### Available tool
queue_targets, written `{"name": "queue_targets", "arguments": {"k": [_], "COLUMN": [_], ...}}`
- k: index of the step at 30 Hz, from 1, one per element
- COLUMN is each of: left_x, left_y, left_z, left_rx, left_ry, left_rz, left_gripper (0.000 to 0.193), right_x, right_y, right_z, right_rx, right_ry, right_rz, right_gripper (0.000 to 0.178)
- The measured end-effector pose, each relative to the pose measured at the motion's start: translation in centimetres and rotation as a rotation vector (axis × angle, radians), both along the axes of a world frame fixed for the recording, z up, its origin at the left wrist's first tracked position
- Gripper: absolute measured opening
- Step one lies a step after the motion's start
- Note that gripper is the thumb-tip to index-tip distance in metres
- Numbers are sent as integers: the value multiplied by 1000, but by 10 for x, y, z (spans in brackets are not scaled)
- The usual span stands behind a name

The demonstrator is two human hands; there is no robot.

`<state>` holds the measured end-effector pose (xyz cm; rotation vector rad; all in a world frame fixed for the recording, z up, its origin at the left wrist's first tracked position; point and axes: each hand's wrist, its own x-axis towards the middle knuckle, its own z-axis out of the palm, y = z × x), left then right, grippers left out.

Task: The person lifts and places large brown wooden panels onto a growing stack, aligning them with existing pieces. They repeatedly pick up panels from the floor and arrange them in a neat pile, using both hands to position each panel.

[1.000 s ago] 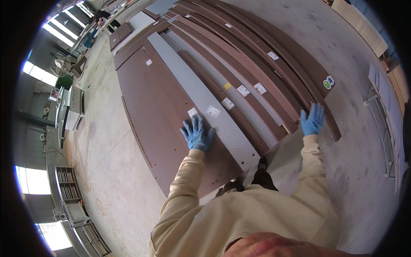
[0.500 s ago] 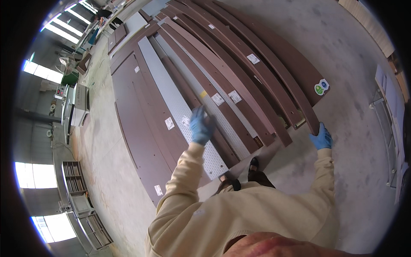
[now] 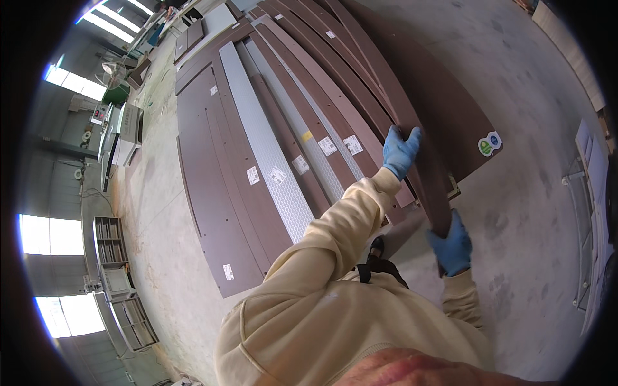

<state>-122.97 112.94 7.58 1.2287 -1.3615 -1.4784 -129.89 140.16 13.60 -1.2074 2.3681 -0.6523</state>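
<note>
A long, narrow dark brown board (image 3: 430, 177) is tilted up off the stack and runs from the far end toward me. Gloved in blue, my left hand (image 3: 400, 154) grips its left edge partway along, thumb and fingers apart around the board. My right hand (image 3: 452, 244), also in a blue glove, is closed around the near end. Left of it lie other brown boards, a light grey patterned strip (image 3: 257, 135) and a wide brown panel (image 3: 206, 174), several with white labels. A broad brown panel (image 3: 460, 122) with a green and blue sticker (image 3: 489, 144) lies to the right.
Concrete floor (image 3: 515, 212) stretches right of the boards. A metal-framed rack (image 3: 579, 231) with pale sheets stands at the far right. Along the left wall are shelves (image 3: 111, 241) and a white machine (image 3: 129, 132). My shoe (image 3: 377, 246) is close to the boards' near ends.
My left hand has moved right, from above the grey strip onto the brown board. My right hand has drawn the board's near end toward me and to the left.
</note>
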Motion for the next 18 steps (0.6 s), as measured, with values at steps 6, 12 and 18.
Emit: {"name": "queue_targets", "arguments": {"k": [6, 12, 18], "left_x": [38, 92, 185], "left_y": [-36, -43, -69], "left_z": [-33, -45, -44], "left_rx": [543, 515, 445], "left_ry": [464, 558, 533], "left_rz": [-82, -35, 45], "left_gripper": [24, 25, 25], "right_x": [58, 107, 154], "right_y": [-9, -16, -40], "right_z": [-4, -26, -56], "right_rx": [-16, -20, -205], "right_ry": [39, 101, 86], "right_rz": [-26, -9, 145], "right_gripper": [93, 96, 97]}}
